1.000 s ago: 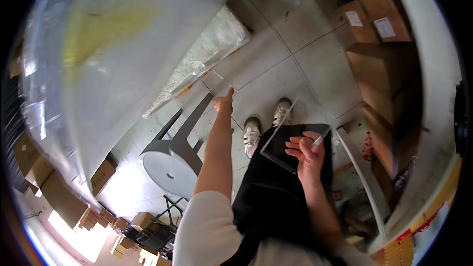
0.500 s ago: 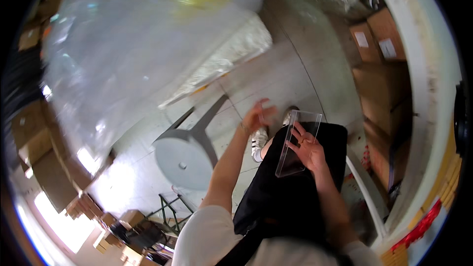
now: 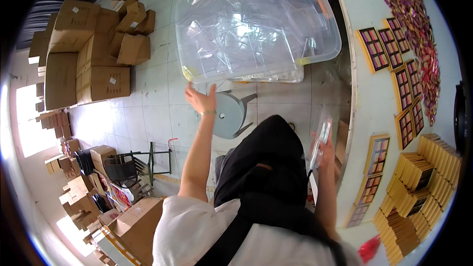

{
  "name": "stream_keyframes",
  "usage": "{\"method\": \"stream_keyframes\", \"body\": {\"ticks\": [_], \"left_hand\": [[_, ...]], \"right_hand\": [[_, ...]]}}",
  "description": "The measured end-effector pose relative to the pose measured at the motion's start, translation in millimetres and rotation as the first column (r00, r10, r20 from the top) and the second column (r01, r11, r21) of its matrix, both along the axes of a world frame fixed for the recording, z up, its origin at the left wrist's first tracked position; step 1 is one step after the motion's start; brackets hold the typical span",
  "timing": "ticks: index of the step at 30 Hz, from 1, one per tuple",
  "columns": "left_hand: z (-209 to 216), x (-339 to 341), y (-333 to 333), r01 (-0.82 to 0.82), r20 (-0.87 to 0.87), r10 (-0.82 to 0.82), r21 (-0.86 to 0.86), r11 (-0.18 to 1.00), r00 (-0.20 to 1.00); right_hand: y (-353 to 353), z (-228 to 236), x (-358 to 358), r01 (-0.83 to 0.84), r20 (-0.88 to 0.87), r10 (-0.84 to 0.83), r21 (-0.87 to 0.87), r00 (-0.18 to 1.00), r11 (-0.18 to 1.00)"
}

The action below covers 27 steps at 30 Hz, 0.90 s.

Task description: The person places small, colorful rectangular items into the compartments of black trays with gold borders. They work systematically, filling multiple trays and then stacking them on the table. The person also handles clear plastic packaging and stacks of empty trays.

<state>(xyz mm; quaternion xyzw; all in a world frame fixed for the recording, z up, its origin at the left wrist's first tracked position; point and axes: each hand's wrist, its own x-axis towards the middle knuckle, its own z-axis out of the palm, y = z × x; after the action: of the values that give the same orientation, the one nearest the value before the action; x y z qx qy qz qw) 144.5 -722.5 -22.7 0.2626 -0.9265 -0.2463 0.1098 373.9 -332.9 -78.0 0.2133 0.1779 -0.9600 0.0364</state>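
In my right hand [image 3: 325, 151] is a clear rectangular plastic cover [image 3: 320, 135], held at my right side beside the table edge. The fingers are closed around it. My left hand [image 3: 201, 99] reaches forward with its thumb and fingers apart, just below the near left corner of a large clear plastic bin [image 3: 217, 75]. Whether a fingertip touches the bin I cannot tell. Inside the bin lie many loose clear plastic covers [image 3: 241, 29]. A round grey stool [image 3: 229, 116] stands on the floor beside my left hand.
To my right runs a white table [image 3: 351, 118] with filled colour palettes [image 3: 405, 113], stacked yellow-edged cases [image 3: 414, 172] and a heap of small colourful pieces [image 3: 419, 34]. Cardboard boxes [image 3: 111, 83] pile up at the left. A black chair [image 3: 122, 170] stands farther back.
The view has swung, bringing the whole bin and the table into sight. My left hand has moved to the bin's near left corner. My right hand has carried the cover rightward, off my lap.
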Motion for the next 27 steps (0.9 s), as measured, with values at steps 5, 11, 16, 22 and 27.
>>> {"method": "stream_keyframes", "body": {"ticks": [5,11,16,22,27], "left_hand": [[-36,-68,-52,-0.256,0.11,0.257,-0.015,0.966,0.96],[-20,-132,-35,-0.301,0.362,0.289,-0.023,0.953,0.886],[-46,-166,-109,-0.31,0.578,0.167,0.157,0.938,0.798],[-43,-152,-139,-0.255,0.292,-0.05,0.896,0.363,0.955],[-20,-133,-156,-0.052,0.023,-0.111,0.964,-0.261,0.994]], "right_hand": [[5,45,-131,-0.244,0.127,0.212,0.341,0.969,0.908],[-25,43,-308,-0.328,0.27,0.19,0.708,0.944,0.625],[-49,44,-354,-0.523,0.567,0.15,0.581,0.81,0.624],[-88,62,-339,-0.18,0.282,-0.277,0.923,0.919,0.341],[-54,26,-329,-0.337,0.487,0.04,0.54,0.872,0.771]]}}
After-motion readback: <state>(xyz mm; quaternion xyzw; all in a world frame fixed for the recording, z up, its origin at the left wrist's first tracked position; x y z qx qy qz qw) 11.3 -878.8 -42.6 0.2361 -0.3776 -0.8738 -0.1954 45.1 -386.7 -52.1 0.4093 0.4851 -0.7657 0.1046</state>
